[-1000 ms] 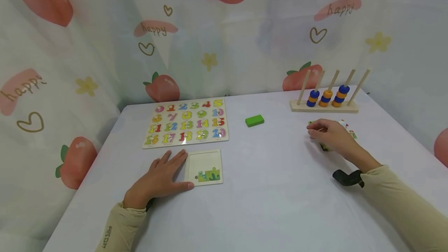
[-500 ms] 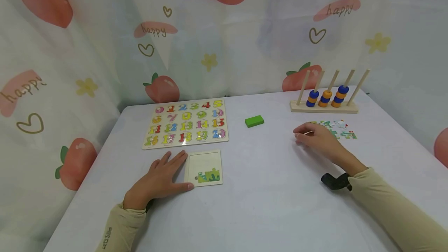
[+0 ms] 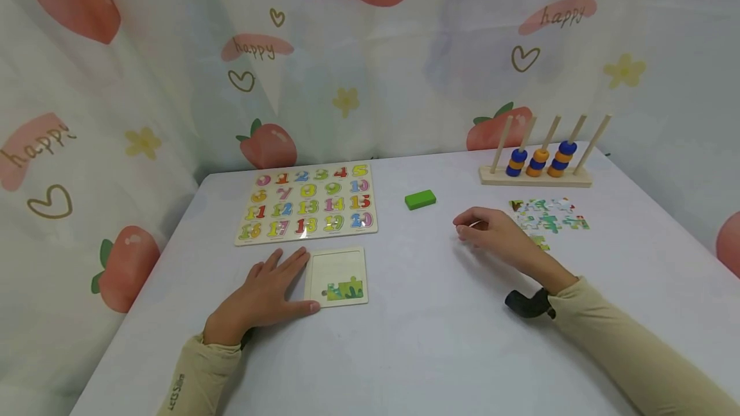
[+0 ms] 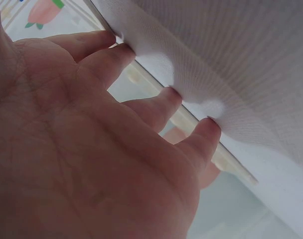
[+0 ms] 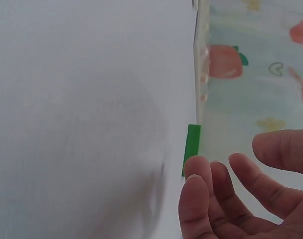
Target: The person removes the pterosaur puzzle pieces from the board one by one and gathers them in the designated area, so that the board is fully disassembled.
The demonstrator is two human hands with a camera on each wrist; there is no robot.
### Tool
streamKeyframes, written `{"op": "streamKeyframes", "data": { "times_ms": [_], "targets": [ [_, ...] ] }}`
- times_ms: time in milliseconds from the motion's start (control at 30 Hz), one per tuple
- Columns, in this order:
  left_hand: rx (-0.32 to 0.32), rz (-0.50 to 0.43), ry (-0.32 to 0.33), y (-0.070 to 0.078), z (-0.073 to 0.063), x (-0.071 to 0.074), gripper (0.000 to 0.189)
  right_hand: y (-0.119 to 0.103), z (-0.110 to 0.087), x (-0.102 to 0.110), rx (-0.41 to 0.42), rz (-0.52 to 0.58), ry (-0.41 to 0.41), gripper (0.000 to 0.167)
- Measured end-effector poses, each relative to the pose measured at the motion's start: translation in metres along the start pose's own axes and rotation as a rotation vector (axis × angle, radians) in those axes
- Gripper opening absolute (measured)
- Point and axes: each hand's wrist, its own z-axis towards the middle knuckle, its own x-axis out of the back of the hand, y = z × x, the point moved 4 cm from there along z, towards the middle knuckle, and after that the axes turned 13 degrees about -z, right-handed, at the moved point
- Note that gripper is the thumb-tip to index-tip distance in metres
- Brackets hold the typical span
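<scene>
My left hand (image 3: 263, 294) lies spread, its thumb and fingers touching the left side of a square puzzle tray (image 3: 338, 265). In the left wrist view the fingers of that hand (image 4: 91, 129) are fairly straight. Green joined jigsaw pieces (image 3: 349, 289) sit in the tray's lower right. Over the table right of the tray is my right hand (image 3: 497, 236). Its thumb and forefinger tips meet, pinching what seems a small puzzle piece, almost wholly hidden by the fingertips. The right wrist view shows this hand (image 5: 241, 199) with its other fingers bent. Loose jigsaw pieces (image 3: 546, 218) lie beyond it.
A number board (image 3: 306, 203) lies behind the tray. Right of it is a green block (image 3: 420, 199). At the back right stands a wooden peg rack (image 3: 534, 176) with blue and orange beads. A printed curtain (image 3: 405, 82) hangs behind the table.
My right hand has moved left from over the loose pieces, uncovering them, and keeps its fingertips together. The left hand and the tray stay where they were.
</scene>
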Motion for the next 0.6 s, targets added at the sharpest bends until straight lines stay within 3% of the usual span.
{"op": "streamKeyframes", "data": {
  "times_ms": [600],
  "targets": [
    [0.008,-0.002,-0.006,0.003,-0.001,0.001,0.107,-0.055,0.013,-0.043,0.119,-0.008,-0.058,0.026]
  ]
}}
